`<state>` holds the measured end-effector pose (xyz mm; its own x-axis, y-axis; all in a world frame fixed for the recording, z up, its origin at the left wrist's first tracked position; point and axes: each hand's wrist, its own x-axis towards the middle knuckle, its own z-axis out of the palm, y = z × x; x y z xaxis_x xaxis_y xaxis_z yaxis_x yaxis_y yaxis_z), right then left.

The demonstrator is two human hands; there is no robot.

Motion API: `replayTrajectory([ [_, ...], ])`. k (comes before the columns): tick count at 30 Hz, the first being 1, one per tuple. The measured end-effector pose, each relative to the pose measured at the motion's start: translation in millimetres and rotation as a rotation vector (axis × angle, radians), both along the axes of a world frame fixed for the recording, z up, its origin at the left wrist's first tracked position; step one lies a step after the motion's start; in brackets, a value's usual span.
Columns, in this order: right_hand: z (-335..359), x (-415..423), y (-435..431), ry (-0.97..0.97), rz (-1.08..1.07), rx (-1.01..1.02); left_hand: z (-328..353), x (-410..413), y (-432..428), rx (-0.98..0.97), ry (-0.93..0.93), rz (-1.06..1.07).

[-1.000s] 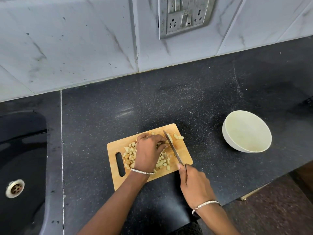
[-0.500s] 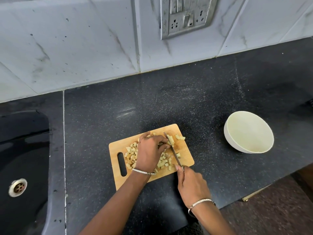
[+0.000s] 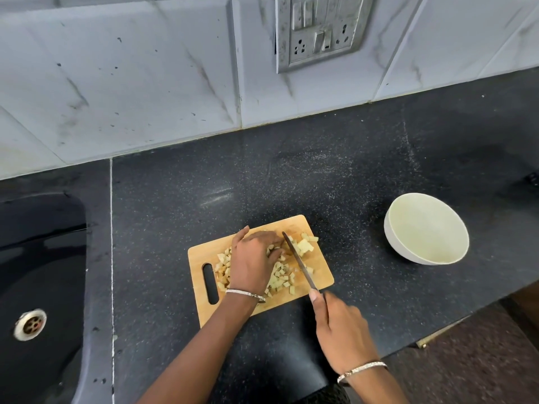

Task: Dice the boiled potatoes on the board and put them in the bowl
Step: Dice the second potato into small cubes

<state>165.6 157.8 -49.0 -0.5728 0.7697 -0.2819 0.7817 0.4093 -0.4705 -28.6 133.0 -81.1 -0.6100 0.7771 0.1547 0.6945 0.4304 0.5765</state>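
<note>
The step in hand looks like the last of the dicing. The right hand [image 3: 338, 330] grips the handle of the slim dark-bladed kitchen knife [image 3: 299, 262], forefinger stretched along its spine, and the blade runs from five o'clock up to eleven o'clock across the rectangular light wooden chopping board [image 3: 320, 277]. The left hand [image 3: 253, 258] lies over the pile with its fingers curled down onto the pale yellow boiled potato cubes [image 3: 281, 277], fingertips just beside the blade on its nine o'clock side. To cut well, those fingertips should stay tucked back, knuckles guiding the flat of the blade, and the strokes should be light, since boiled potato probably crumbles under pressure

The cubes are small, uneven and soft-edged, heaped in the board's middle and towards its slot handle at nine o'clock. A bigger uncut potato chunk [image 3: 304, 246] with a few loose bits sits at the board's one o'clock corner, on the far side of the blade. The round cream bowl [image 3: 398, 246] stands on the speckled black stone counter [image 3: 320, 176], well apart at three o'clock from the board, with no potato in it
</note>
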Motion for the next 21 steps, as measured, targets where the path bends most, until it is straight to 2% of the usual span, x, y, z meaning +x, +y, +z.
replayTrajectory([
  [10, -5, -2, -1, -0.04, -0.011, -0.001, 3, 2, 2, -0.096, 0.032, -0.005],
  [21, -9, -4, 10, 0.025, 0.0, -0.051, 7, 4, 5, -0.111, -0.002, 0.035],
])
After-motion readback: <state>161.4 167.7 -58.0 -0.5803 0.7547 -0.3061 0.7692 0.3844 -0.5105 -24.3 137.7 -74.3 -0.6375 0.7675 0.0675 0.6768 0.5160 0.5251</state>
